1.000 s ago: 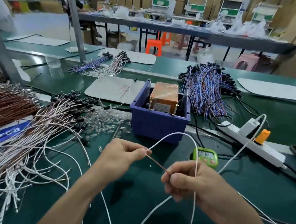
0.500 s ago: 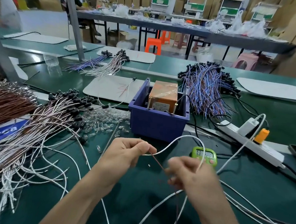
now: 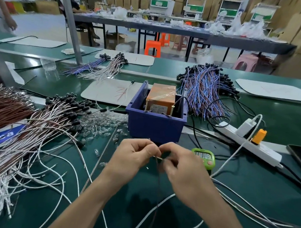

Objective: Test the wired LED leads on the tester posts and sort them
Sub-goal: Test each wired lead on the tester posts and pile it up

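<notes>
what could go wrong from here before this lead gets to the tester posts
1. The left hand and right hand pinch the thin lead; its dark tail hangs across loose white wires and may snag when lifted.
2. Clear bulbs lie loose beside the left forearm; a sweep could scatter them.
3. The white lead pile sprawls close by, so a set-down lead could get mixed in.

Bright, even indoor light fills the workshop, and the far left wall washes out to white. Soft, faint shadows lie on the green table (image 3: 253, 191) beneath the left hand (image 3: 134, 155) and right hand (image 3: 184, 168). The thin brown lead (image 3: 157, 186) hanging from them is smeared by motion. Glare streaks the taped orange box (image 3: 161, 96). The wide lens bows table edges; the far shelves look soft.
</notes>
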`<move>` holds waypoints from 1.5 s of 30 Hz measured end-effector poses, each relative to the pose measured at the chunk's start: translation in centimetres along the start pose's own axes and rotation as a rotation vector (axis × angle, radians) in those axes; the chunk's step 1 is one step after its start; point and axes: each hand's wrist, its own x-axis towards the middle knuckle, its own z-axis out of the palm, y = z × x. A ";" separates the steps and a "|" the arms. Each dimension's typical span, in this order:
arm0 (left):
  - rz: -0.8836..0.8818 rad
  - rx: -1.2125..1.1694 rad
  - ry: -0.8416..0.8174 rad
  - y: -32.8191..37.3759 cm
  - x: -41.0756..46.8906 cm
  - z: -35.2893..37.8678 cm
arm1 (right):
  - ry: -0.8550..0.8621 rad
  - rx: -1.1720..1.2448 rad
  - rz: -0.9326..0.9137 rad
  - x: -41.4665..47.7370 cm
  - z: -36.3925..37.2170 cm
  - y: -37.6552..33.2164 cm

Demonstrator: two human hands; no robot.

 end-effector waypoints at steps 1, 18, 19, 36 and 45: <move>-0.009 -0.012 0.075 -0.4 0.0 0.0 | 0.041 0.006 0.007 0.2 0.0 0.6; -0.109 -0.107 0.201 -2.7 -0.8 1.6 | -0.050 0.529 0.118 -0.2 2.9 3.9; -0.098 -0.082 0.206 -2.8 -0.7 1.5 | -0.047 0.532 0.119 -0.2 2.9 4.0; -0.112 -0.085 0.128 -1.7 -1.1 1.7 | 0.016 0.581 0.183 -0.1 1.9 4.6; -0.087 -0.246 0.146 -1.0 -1.1 1.8 | -0.031 0.684 0.120 -0.4 1.4 3.3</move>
